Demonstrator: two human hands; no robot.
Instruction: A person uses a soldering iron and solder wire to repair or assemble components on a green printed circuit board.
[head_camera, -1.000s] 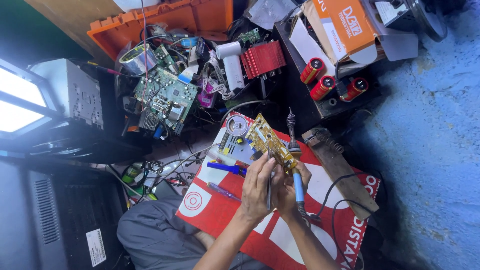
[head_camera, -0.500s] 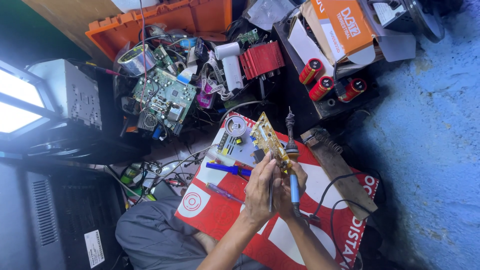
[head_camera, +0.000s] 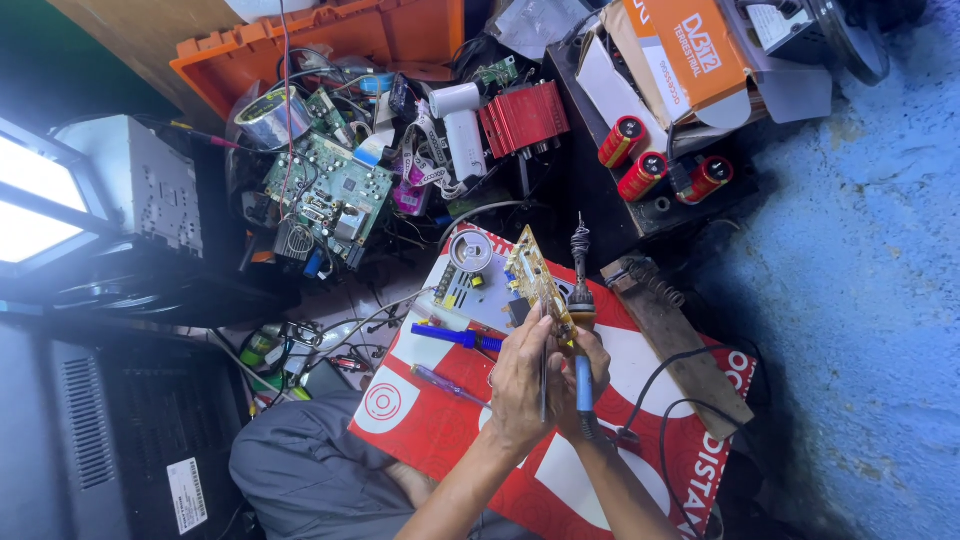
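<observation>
Fingers of the left hand (head_camera: 522, 385) pinch the lower edge of a small yellow circuit board (head_camera: 538, 282) at frame centre, held tilted on edge; the right hand (head_camera: 590, 375) is curled shut around a blue-handled soldering iron (head_camera: 582, 330) just beside it. Thin, light and stiff, the board looks fragile and best gripped by its bare edges. Below lies a red printed sheet (head_camera: 430, 420) with a blue screwdriver (head_camera: 462, 338); a green circuit board (head_camera: 330, 195), red capacitors (head_camera: 640, 160) and an orange tray (head_camera: 400, 30) crowd the upper frame.
</observation>
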